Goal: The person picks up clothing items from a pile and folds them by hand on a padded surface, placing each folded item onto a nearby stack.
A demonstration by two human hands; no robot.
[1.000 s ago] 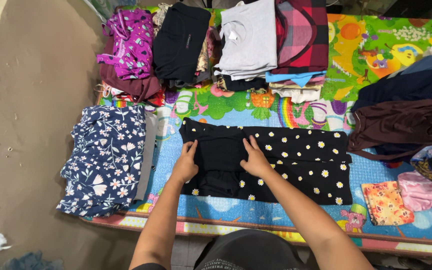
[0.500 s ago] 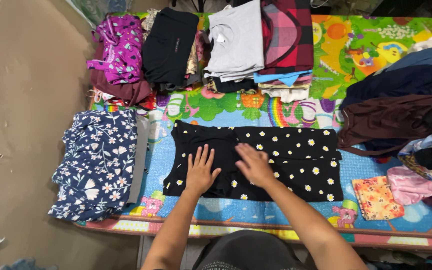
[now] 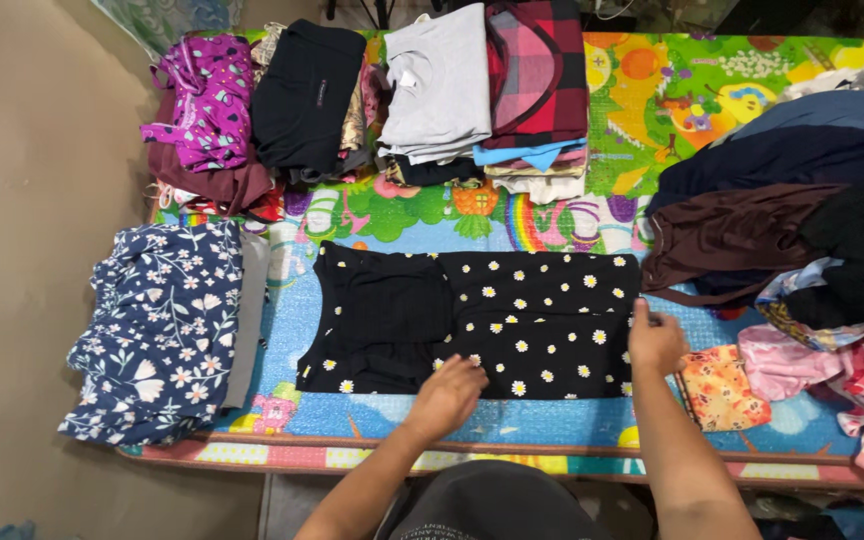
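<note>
The heap of dark clothes [image 3: 802, 190] runs off the right edge, and folded stacks [image 3: 432, 90] are cropped above.

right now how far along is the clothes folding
Done: folded stacks line the far edge of the play mat, and a navy floral garment lies folded at the left. In hand: the black daisy-print garment is spread flat, left hand on its near edge, right hand at its right end. Left: a loose heap of dark and pink clothes on the right looks unfolded.

Bare brown floor [image 3: 32, 200] beside a colourful play mat [image 3: 652, 110]
</note>
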